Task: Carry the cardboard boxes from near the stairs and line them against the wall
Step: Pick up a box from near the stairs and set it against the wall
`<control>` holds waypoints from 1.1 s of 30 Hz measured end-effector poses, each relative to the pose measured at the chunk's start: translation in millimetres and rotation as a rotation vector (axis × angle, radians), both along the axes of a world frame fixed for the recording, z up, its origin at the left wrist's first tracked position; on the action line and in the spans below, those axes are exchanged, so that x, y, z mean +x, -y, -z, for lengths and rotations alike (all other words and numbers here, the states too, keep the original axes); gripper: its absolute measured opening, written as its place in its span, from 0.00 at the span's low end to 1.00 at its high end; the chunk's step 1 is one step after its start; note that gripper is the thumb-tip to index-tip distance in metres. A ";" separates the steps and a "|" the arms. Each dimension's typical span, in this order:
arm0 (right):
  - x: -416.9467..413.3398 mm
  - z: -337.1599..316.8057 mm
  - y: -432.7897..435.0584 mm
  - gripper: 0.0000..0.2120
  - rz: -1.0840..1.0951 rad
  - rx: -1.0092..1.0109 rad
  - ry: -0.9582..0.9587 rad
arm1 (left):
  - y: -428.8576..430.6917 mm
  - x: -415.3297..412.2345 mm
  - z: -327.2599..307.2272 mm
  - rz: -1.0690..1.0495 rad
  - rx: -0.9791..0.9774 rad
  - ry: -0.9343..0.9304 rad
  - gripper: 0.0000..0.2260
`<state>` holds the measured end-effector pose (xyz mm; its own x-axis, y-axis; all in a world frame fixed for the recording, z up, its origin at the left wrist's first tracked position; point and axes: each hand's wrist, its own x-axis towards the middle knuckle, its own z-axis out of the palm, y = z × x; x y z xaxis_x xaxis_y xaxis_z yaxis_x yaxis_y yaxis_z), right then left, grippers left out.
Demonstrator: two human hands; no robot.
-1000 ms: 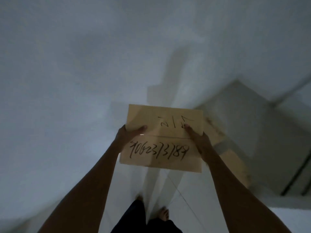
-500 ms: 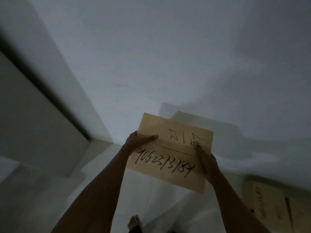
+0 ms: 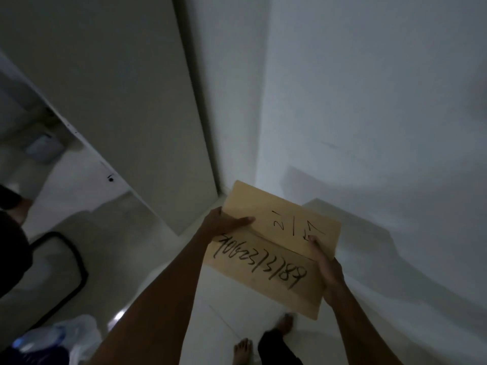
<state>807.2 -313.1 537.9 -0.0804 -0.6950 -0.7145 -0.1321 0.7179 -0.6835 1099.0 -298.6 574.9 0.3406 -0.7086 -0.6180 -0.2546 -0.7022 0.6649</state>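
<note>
I hold a flat tan cardboard box (image 3: 274, 248) in front of me at waist height, its top face tilted down to the right, with black handwritten numbers across it. My left hand (image 3: 224, 223) grips its left edge with the thumb laid on top. My right hand (image 3: 328, 270) grips the right edge, thumb on the top face. The box hangs above the pale floor beside the white wall (image 3: 369, 114) on the right. No other boxes show in this view.
An open grey door (image 3: 118, 88) stands ahead to the left. Another person (image 3: 10, 233) is at the left edge. A black-rimmed grey mat (image 3: 52, 267) and a plastic bag (image 3: 66, 335) lie on the floor at lower left. My bare feet (image 3: 243, 351) stand on pale tiles.
My view has swung left, away from the stairs and the boxes at the lower right, to the door and wall corner. The box stays gripped in both hands.
</note>
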 end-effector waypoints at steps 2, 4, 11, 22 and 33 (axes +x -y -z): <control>20.7 9.4 13.2 0.38 -0.008 0.028 -0.011 | 9.2 19.5 8.3 -0.038 0.001 0.016 0.48; 42.7 22.7 28.9 0.38 -0.016 0.068 -0.005 | 23.8 40.3 18.7 -0.060 0.009 0.047 0.50; 107.3 84.9 84.4 0.39 -0.026 0.118 -0.019 | 83.7 96.1 83.4 -0.091 0.048 0.183 0.54; 199.9 261.9 143.0 0.27 0.092 0.143 0.046 | 171.9 182.6 265.5 0.008 0.087 0.280 0.47; 267.1 482.9 179.7 0.28 0.159 0.171 -0.009 | 233.9 256.1 494.2 0.398 0.120 0.385 0.31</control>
